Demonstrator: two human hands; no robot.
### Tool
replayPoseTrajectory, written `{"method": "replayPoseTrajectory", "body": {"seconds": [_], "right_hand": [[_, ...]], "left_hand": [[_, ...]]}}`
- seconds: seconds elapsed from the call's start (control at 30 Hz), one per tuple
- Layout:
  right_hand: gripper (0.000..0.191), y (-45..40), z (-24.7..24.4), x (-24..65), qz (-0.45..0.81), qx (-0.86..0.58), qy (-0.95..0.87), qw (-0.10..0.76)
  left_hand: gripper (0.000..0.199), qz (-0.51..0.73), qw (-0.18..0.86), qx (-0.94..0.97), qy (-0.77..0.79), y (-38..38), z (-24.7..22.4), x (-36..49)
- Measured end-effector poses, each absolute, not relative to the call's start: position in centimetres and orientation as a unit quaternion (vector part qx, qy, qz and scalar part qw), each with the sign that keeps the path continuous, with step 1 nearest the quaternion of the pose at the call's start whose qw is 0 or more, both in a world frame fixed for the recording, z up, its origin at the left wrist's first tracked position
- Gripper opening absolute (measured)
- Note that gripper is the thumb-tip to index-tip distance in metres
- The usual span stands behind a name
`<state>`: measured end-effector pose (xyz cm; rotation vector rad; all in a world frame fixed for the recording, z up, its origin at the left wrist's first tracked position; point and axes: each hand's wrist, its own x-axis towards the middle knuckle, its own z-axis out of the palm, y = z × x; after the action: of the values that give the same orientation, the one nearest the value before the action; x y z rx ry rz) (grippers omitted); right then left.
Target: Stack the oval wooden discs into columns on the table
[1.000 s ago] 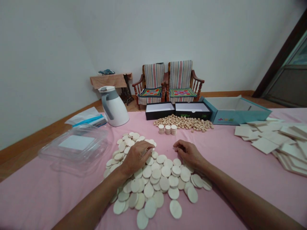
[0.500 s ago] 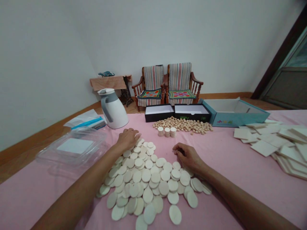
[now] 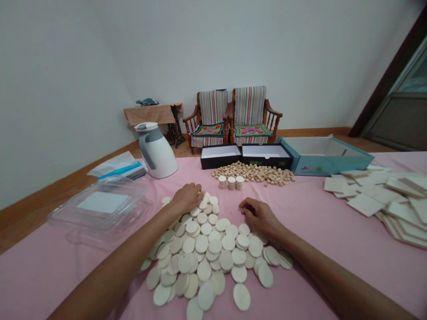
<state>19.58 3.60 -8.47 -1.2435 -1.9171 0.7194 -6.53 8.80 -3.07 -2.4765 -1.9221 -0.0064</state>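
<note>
Discs: a loose heap of pale wooden discs (image 3: pixel 203 253), many overlapping, lying on a pink cloth (image 3: pixel 66 275) in front of the person.

Left hand (image 3: pixel 187 198): palm down on the far edge of the heap, fingers close together and curled over the discs; whether it grips one cannot be told.

Right hand (image 3: pixel 260 218): beside the heap's right edge, fingers loosely curled inward; no pinched disc shows.

Just ahead: three short stacks of discs (image 3: pixel 231 182) stand upright, touching the front of a heap of small wooden pegs (image 3: pixel 253 173).

Behind those: two open black boxes (image 3: pixel 220 157) (image 3: pixel 266 155) side by side, and an open teal box (image 3: pixel 323 156) to their right.

Right side: square wooden tiles (image 3: pixel 367 204), scattered and partly stacked.

Left side: a clear plastic container (image 3: pixel 100 204), with a plastic packet (image 3: pixel 116 166) and a white vacuum jug (image 3: pixel 156 153) beyond it.

Far off: two striped wooden armchairs (image 3: pixel 213 118) (image 3: pixel 250 106) against the wall, and a small cloth-covered table (image 3: pixel 150 113) beside them — on the floor beyond the cloth.
</note>
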Motion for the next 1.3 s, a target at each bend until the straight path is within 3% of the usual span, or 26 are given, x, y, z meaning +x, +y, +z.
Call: {"method": "replayPoseTrajectory", "body": {"seconds": [0.27, 0.6, 0.7, 0.8, 1.03, 1.3], "right_hand": [[0.018, 3.7, -8.5, 19.5, 0.282, -0.481, -0.746, 0.365], [0.018, 3.6, -8.2, 19.6, 0.277, -0.478, -0.750, 0.363], [0.018, 3.4, -8.0, 19.6, 0.274, -0.488, -0.744, 0.365], [0.018, 3.3, -7.8, 19.6, 0.272, -0.496, -0.741, 0.363], [0.019, 3.4, -7.9, 19.6, 0.280, -0.491, -0.740, 0.365], [0.019, 3.5, -8.0, 19.7, 0.287, -0.485, -0.740, 0.366]], "left_hand": [[0.019, -0.026, -0.037, -0.871, -0.489, 5.8, -2.3, -4.5], [0.023, -0.129, -0.161, -0.930, -0.305, 2.6, -1.9, -1.1], [0.019, -0.163, -0.159, -0.907, -0.354, 4.0, -1.7, -1.3], [0.016, -0.172, -0.092, -0.878, -0.436, 6.2, -2.1, -2.2], [0.030, -0.137, -0.087, -0.887, -0.432, 8.6, -4.3, -3.2], [0.020, -0.145, -0.034, -0.841, -0.520, 9.9, -3.9, -3.6]]}}
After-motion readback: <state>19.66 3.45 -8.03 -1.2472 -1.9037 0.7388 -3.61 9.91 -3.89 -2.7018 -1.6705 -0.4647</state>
